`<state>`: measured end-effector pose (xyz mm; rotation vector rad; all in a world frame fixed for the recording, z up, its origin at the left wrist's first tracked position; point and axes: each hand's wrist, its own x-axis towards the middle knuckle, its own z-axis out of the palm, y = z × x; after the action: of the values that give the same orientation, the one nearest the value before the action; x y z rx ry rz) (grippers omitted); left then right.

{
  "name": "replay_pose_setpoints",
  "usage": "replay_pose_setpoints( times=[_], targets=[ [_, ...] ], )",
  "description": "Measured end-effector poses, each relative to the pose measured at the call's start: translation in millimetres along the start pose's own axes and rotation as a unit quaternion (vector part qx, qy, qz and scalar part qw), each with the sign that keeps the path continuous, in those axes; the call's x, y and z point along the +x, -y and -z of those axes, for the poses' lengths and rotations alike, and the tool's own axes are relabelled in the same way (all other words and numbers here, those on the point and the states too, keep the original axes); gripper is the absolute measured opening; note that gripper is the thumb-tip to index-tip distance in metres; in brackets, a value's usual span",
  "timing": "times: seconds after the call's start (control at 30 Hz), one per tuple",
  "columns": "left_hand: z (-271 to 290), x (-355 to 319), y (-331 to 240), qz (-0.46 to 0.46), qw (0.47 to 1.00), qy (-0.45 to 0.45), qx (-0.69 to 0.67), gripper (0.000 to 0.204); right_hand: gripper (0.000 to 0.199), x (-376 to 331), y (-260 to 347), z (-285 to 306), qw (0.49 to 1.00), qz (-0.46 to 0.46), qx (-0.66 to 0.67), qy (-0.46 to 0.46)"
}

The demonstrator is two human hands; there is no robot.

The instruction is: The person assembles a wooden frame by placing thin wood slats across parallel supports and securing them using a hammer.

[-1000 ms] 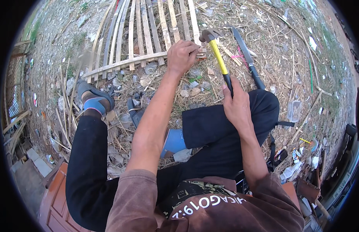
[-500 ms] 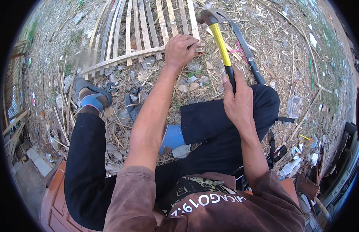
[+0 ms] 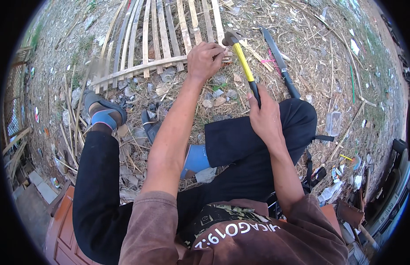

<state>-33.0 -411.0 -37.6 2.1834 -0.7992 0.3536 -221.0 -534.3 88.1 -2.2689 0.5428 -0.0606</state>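
Observation:
My right hand (image 3: pixel 266 112) grips the black lower end of a claw hammer (image 3: pixel 244 62) with a yellow handle. The hammer's metal head is just right of the fingertips of my left hand (image 3: pixel 206 61). Those fingers are pinched together at the right end of a crosswise wooden strip (image 3: pixel 147 66); what they hold is too small to make out. Long thin wooden slats (image 3: pixel 163 33) run away from that strip, side by side, as a slatted panel on the ground.
A machete (image 3: pixel 276 55) with a dark blade lies right of the hammer, beside pink string (image 3: pixel 270 57). Dry straw, stones and litter cover the ground. A clear plastic box (image 3: pixel 333 123) lies to the right of my bent knee. Loose sticks (image 3: pixel 71 119) are near my left foot.
The hammer has swung down and to the left, its head now close to my left fingertips. My right hand moved slightly left with it. My left hand has stayed nearly in place.

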Motion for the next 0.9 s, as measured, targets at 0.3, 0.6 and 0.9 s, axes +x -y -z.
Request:
replay_pose_setpoints(
  times=[0.3, 0.6, 0.9],
  targets=[
    [2.6, -5.1, 0.3, 0.003, 1.000, 0.010, 0.017, 0.011, 0.023, -2.9, 1.8, -6.7, 0.999, -0.013, 0.022, 0.027],
    [3.7, -3.4, -1.3, 0.005, 1.000, 0.000, 0.028, 0.009, 0.021, 1.6, 3.4, -8.8, 0.999, -0.034, -0.019, 0.031],
    [3.6, -7.1, 3.8, 0.003, 1.000, -0.006, 0.027, 0.008, 0.023, -6.8, 6.7, -11.0, 0.999, -0.034, 0.020, 0.007]
  ],
)
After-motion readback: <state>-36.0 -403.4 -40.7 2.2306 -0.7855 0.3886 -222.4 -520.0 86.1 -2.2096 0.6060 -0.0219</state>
